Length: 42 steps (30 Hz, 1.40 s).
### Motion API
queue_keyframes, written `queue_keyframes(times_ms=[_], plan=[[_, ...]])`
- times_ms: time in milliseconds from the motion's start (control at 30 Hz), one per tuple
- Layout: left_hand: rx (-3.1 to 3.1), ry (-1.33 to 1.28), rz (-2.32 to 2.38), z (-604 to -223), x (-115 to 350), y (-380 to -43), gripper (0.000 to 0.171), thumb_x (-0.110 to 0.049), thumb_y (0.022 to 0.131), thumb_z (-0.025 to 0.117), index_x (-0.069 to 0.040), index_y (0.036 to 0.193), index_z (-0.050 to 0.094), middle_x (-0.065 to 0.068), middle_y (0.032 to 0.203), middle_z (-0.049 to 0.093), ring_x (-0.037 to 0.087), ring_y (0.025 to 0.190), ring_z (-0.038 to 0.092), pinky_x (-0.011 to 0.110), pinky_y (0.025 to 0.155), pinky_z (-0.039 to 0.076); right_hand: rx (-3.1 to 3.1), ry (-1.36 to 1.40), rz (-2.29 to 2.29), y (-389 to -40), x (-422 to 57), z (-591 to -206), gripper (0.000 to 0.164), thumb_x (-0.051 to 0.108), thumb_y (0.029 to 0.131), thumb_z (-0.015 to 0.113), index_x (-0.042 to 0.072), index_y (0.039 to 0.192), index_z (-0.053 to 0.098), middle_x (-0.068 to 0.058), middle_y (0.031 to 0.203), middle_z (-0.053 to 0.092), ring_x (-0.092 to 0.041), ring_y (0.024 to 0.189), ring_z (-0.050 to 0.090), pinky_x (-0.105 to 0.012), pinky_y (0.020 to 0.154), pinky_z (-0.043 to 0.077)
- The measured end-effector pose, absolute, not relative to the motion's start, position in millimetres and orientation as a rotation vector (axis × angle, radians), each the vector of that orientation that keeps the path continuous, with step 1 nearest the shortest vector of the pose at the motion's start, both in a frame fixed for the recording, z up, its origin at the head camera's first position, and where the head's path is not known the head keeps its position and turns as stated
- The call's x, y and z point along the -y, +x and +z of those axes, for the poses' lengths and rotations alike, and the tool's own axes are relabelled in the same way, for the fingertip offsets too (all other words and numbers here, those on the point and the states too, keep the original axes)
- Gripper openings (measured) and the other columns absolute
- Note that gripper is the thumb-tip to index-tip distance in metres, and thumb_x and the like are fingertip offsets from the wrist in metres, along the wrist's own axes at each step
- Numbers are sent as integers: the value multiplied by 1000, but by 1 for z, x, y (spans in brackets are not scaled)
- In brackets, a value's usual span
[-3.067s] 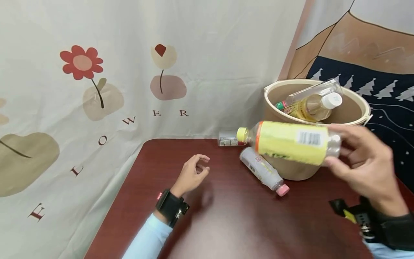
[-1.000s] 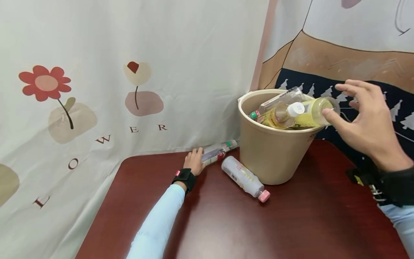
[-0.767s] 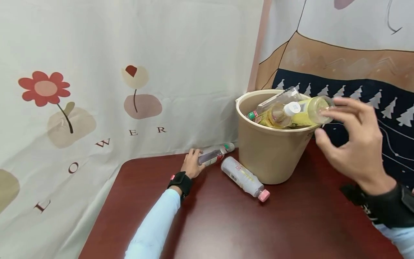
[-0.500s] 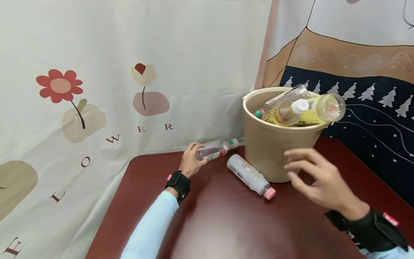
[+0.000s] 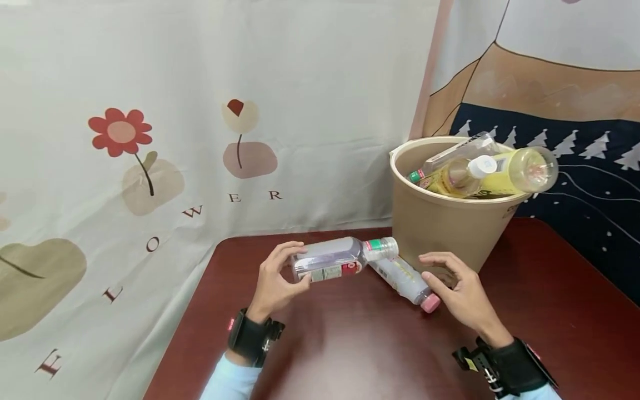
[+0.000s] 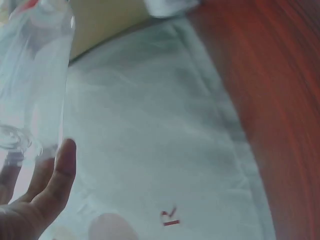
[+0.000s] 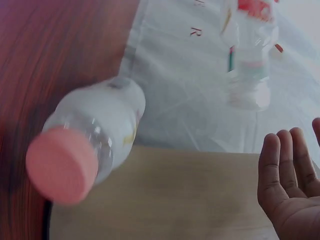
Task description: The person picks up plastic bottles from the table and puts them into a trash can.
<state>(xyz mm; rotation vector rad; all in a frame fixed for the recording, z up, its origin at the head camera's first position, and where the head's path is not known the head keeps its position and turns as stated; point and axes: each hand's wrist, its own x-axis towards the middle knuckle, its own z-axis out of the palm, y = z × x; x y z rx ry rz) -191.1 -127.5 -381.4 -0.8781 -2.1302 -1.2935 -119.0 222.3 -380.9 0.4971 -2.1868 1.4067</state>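
My left hand (image 5: 276,282) grips the base end of a clear plastic bottle (image 5: 327,258) and holds it sideways above the table, neck to the right. The bottle has a red-and-white label and a clear cap with a green band. In the left wrist view, fingers (image 6: 64,162) curl at its base. My right hand (image 5: 462,291) holds nothing, its fingers loosely bent in front of the bucket (image 5: 435,228). Between the hands a white-labelled bottle (image 5: 400,278) with a pink cap lies on the table; in the right wrist view that pink cap (image 7: 62,165) is close.
The beige bucket stands at the back right. Inside it are a clear bottle (image 5: 462,151), a white-capped bottle (image 5: 457,176) and a yellow-labelled bottle (image 5: 525,169) that sticks out over the rim. A printed curtain (image 5: 320,111) hangs behind the dark red table (image 5: 350,344).
My right hand has let the yellow-labelled bottle go into the bucket and come down in front of it. My left hand has taken the clear bottle from the table's back edge and lifted it nearer.
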Motion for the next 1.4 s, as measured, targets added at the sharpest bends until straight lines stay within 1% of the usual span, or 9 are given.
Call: queue_keyframes(times_ms=[100,233,367,467,633,733,933,1267,1400], plan=[[2114,-957,-1348,-374,127,-178,50,-3,69,77,-12,116,66,10,124,62,11,93,60,20,75,52,2188,475,1498,-119,-223,-382,33,-9,89,62,-4,121,60,5,117,61,4,109,59,-10,85,49],[2092,-1055,-1336,-367,127,-162,51,-1,68,77,-12,116,65,10,124,62,12,96,60,21,74,51,2184,545,1621,-117,-222,-382,38,-10,88,62,-5,126,55,8,120,61,1,109,61,-13,84,51],[2045,-1117,-1339,-362,128,-152,54,1,66,78,-10,116,65,12,123,63,13,95,60,22,70,50,2106,704,1811,-112,-220,-383,41,-17,86,60,-7,125,54,7,117,63,-5,92,67,-20,66,55],[2014,-1156,-1364,-360,130,-147,54,3,65,77,-8,116,64,14,123,62,14,94,60,22,67,50,2058,835,1901,-109,-218,-384,42,-21,84,58,-7,123,55,4,116,63,-8,82,68,-24,55,53],[1999,-1189,-1449,-360,135,-145,55,8,66,75,-5,117,63,16,125,60,15,98,60,22,68,52,2036,915,1912,-108,-215,-383,44,-24,80,59,-5,120,57,3,121,57,-8,88,67,-21,66,55],[2011,-1184,-1486,-361,137,-145,54,9,67,74,-5,118,63,15,127,60,15,100,60,22,70,53,2011,938,1923,-108,-213,-382,46,-26,79,58,-6,121,57,3,122,56,-8,91,65,-22,69,56],[2020,-1164,-1541,-365,137,-144,54,10,68,74,-4,118,62,17,128,59,15,99,59,23,68,54,1964,922,1920,-110,-207,-384,48,-28,76,59,-5,118,60,2,120,57,-6,94,61,-21,64,55],[2001,-1169,-1498,-369,133,-145,55,6,68,74,-4,120,61,16,129,58,16,98,59,23,70,53,1725,1019,1936,-116,-204,-391,55,-34,69,55,-8,117,62,-11,118,59,-12,96,61,-19,60,53],[2010,-1164,-1457,-368,132,-148,53,3,69,73,-6,120,61,14,129,58,14,94,58,23,68,51,1742,987,1936,-116,-203,-391,54,-34,69,55,-7,116,62,-9,116,60,-10,93,62,-21,55,53]])
